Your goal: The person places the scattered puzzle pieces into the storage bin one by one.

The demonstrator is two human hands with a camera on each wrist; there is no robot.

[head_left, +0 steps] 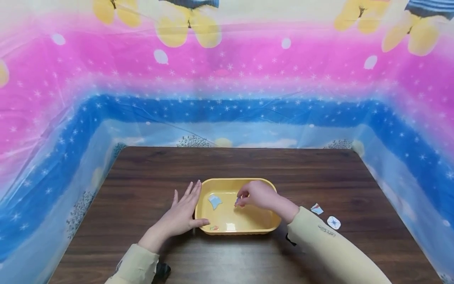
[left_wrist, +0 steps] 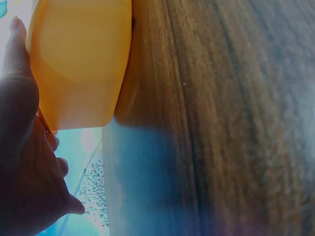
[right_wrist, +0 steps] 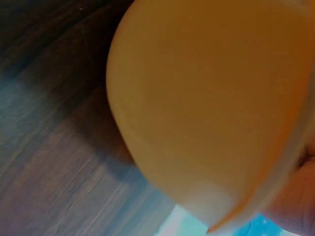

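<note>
A yellow oval-cornered tray [head_left: 241, 228] sits on the wooden table. My left hand [head_left: 180, 211] rests on the tray's left rim, fingers straight and spread, thumb over the near corner. Above the tray's middle, my right hand [head_left: 259, 194] pinches a small piece with blue and red on it [head_left: 238, 202]. On the tray floor lie a pale blue and white piece [head_left: 214, 201] and a small reddish-green piece [head_left: 214, 228]. The left wrist view shows the tray's outer wall [left_wrist: 81, 64] against the left hand; the right wrist view shows the opposite wall [right_wrist: 197, 98], hiding most of the right hand.
Right of the tray, on the dark wooden table [head_left: 156, 165], lie a red, white and blue piece [head_left: 317, 209] and a white rounded piece with a blue star [head_left: 333, 223]. A printed pink and blue cloth [head_left: 227, 86] surrounds the table's back and sides.
</note>
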